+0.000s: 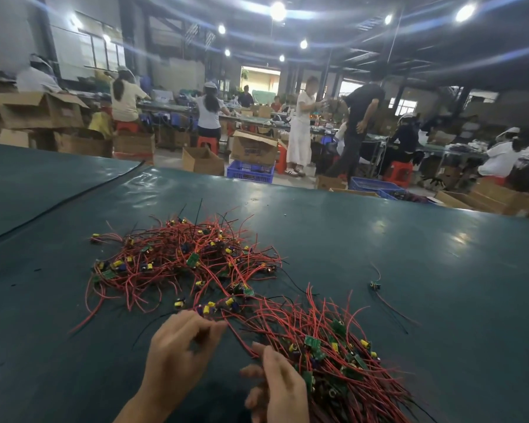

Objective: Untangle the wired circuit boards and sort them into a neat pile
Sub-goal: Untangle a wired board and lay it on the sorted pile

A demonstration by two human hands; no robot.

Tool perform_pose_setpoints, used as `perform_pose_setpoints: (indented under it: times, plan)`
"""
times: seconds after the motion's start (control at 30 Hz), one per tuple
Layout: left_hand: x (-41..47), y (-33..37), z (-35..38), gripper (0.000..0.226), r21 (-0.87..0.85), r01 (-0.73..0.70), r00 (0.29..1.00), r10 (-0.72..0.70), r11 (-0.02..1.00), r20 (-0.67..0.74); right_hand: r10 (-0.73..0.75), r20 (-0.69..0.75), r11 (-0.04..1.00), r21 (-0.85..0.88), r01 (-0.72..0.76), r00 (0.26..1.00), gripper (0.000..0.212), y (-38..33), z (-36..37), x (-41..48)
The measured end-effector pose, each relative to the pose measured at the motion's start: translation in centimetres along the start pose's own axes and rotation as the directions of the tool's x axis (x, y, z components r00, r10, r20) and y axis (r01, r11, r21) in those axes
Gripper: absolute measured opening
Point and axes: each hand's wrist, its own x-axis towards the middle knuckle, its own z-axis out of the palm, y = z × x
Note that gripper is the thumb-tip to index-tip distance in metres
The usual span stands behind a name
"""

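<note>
Plainly, the tangled heap (184, 264) of small boards on thin red wires, lying mid-table on the green mat (379, 245), is judged light, limp and prone to snagging, so each piece is best taken by its board. At its near edge one board's wires are pinched by the left hand (177, 346). Further right, the right hand (278, 389) is loosely curled, seemingly grasping nothing, against the neater pile (342, 355).

No readable text showing anywhere. Dark printing appearing on side of open cardboard box (254, 149) beyond green table (379, 239), too blurred to make out. Faint marking showing on cardboard box (40, 109) at far left, also unreadable. Small circuit boards (313, 341) too small for any lettering.
</note>
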Motion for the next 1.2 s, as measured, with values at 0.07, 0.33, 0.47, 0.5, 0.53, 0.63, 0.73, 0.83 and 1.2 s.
perform_pose_setpoints:
  times: [0.07,0.33,0.47,0.5,0.53,0.63,0.73,0.83,1.2]
  plan:
    - [-0.1,0.4,0.3,0.043,-0.004,-0.136,0.987,0.136,0.991,0.087,-0.024,0.035,0.999,-0.025,0.025,0.999,0.018,0.3,0.4,-0.4]
    - [-0.7,1.6,1.1,0.045,-0.148,-0.123,0.965,0.153,0.981,0.214,0.080,0.145,0.966,-0.256,-0.041,0.986,0.038,0.1,1.1,-0.7]
    - [-0.5,1.4,0.2,0.049,-0.184,-0.007,0.976,0.046,0.983,0.213,0.078,0.166,0.959,-0.281,-0.028,0.983,0.020,0.0,1.0,-0.8]
    - [-0.5,1.3,0.0,0.051,-0.191,0.018,0.975,0.026,0.982,0.221,0.059,0.160,0.955,-0.298,-0.009,0.985,0.019,0.1,0.9,-0.8]
    - [-0.5,1.3,0.0,0.052,-0.197,0.043,0.973,0.004,0.979,0.231,0.041,0.148,0.950,-0.312,0.007,0.988,0.017,0.2,0.8,-0.8]
    - [-0.6,1.3,0.2,0.050,-0.250,0.127,0.960,-0.055,0.960,0.275,0.048,0.137,0.940,-0.342,0.002,0.989,0.017,0.3,0.7,-0.9]
    - [-0.9,1.2,0.5,0.048,-0.283,0.172,0.947,-0.079,0.943,0.310,0.075,0.090,0.944,-0.327,-0.042,0.993,0.019,0.7,0.9,-0.7]
    - [-1.1,1.2,0.8,0.045,-0.299,0.219,0.935,-0.113,0.929,0.336,0.068,0.070,0.945,-0.325,-0.042,0.995,0.017,1.2,1.0,-0.3]
    - [-1.4,-0.2,0.4,0.026,0.192,0.258,0.837,-0.319,0.947,0.444,-0.373,-0.261,0.926,-0.172,0.337,0.890,0.023,1.5,0.6,-0.3]
